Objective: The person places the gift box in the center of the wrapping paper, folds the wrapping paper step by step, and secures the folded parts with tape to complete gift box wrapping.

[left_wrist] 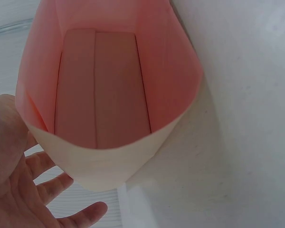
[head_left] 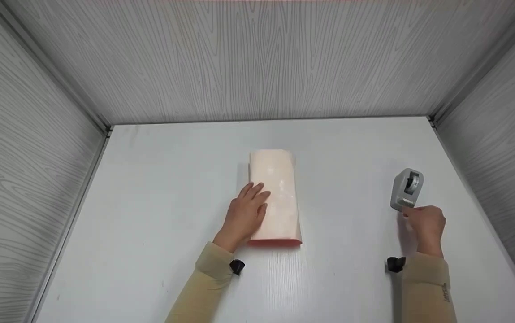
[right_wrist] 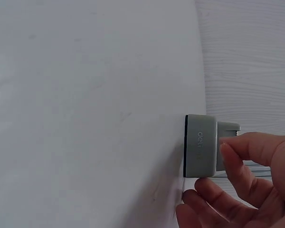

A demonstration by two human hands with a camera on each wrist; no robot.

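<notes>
A sheet of wrapping paper [head_left: 277, 197], cream outside and pink inside, stands folded round a box [left_wrist: 109, 90] as a sleeve with its near end gaping. My left hand [head_left: 244, 214] rests on the left side of this sleeve, fingers spread and relaxed. Off to the right, a grey tape dispenser [head_left: 407, 188] sits on the table, a roll of tape [head_left: 412, 184] inside it. At the dispenser's cutter end, my right hand [head_left: 426, 224] pinches with thumb and forefinger, apparently on the tape's end; the clear strip itself is hard to make out.
The white table [head_left: 158, 202] is bounded by a grey wood-grain back panel [head_left: 266, 63] and side panels on the left and right. The dispenser stands near the table's right edge.
</notes>
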